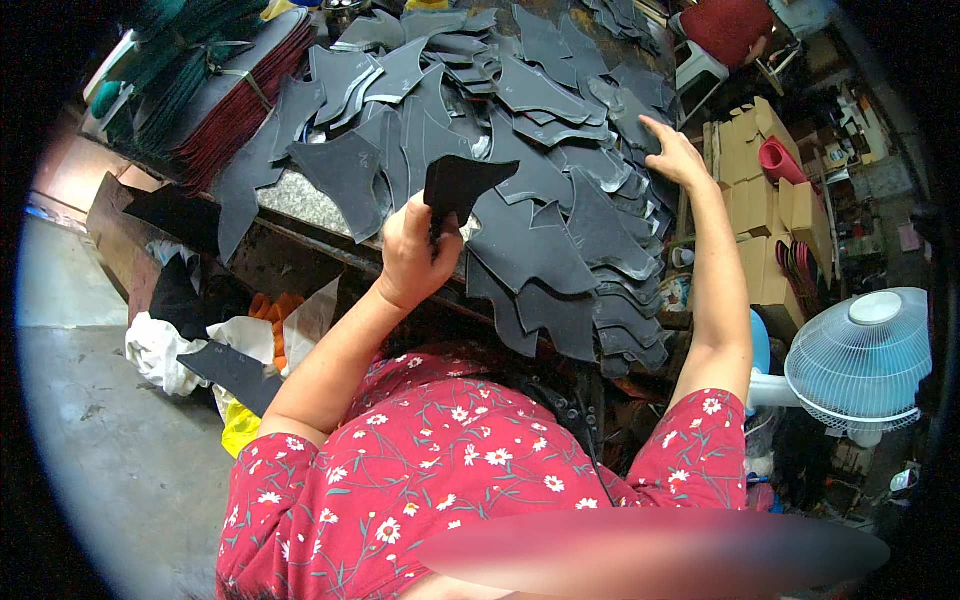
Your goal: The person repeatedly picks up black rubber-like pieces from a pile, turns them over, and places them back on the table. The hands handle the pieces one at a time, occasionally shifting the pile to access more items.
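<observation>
My left hand [415, 250] is closed on a small black cut-out piece [462, 185] with a curved, pointed outline, raised over the near edge of the workbench. Dark grey flat cut-out pieces [530, 245] of similar curved shapes lie in overlapping heaps across the bench. My right hand [677, 155] is stretched out at the right side of the heap, index finger and thumb apart. Its fingertips are at or just above a grey piece [628, 112]; whether they touch it I cannot tell. Nothing shows in that hand.
Bundled stacks of red-edged sheets [245, 95] stand at the back left. Cardboard boxes [765, 205] and a white and blue fan [862, 360] are at the right. Below the bench's left end lie white cloth scraps [160, 352] and a yellow bag [240, 428].
</observation>
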### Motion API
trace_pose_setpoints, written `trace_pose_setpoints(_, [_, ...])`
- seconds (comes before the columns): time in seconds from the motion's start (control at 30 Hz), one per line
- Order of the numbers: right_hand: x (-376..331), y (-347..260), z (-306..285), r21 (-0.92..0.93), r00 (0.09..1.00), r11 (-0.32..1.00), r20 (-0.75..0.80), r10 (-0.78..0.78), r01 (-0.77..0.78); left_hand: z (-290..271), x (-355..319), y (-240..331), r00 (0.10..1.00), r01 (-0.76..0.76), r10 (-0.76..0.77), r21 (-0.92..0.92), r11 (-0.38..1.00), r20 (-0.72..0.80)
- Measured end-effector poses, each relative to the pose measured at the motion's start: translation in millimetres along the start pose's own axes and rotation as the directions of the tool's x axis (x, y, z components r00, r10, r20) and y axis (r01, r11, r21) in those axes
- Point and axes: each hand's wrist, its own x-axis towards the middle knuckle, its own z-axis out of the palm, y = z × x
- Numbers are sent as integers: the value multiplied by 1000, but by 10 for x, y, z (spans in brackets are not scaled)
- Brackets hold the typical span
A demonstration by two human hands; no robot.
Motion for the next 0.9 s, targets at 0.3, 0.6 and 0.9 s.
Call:
trace_pose_setpoints(0.3, [-219,-314,-83,246,944,968,-329,28,57,-20,9,9,1000,-8,7,35,999,13])
trace_pose_setpoints(0.6, [-700,-680,-687,371,807,878,-590,-29,303,-1,-12,-42,1000,8,-8,-10,1000,-29])
trace_pose_setpoints(0.9, [-1656,-1409,-770,245,774,893,-613,-159,377,-85,108,171,981,136,-156,-167,976,-112])
